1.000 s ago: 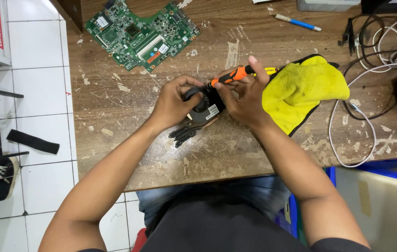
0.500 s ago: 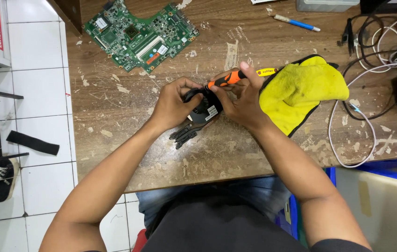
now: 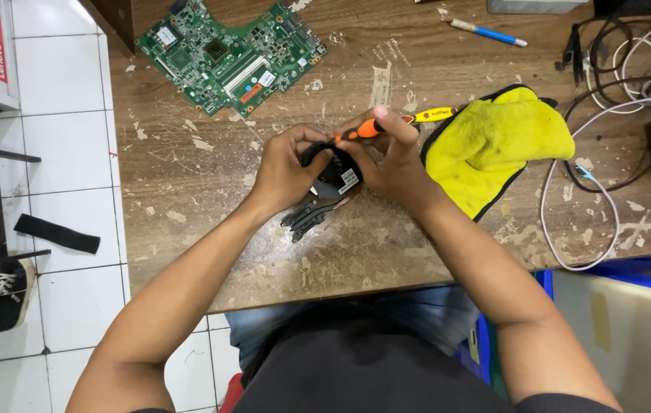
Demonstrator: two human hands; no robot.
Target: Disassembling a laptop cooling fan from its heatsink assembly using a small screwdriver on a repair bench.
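Head view: your left hand point(image 3: 287, 168) grips the black fan point(image 3: 338, 182); right hand point(image 3: 394, 164) holds the orange screwdriver point(image 3: 371, 128) on it.

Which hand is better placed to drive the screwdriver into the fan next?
Right. The right hand already grips the orange-handled screwdriver, tip angled toward the black cooling fan. The left hand grips the fan's far edge, steadying it.
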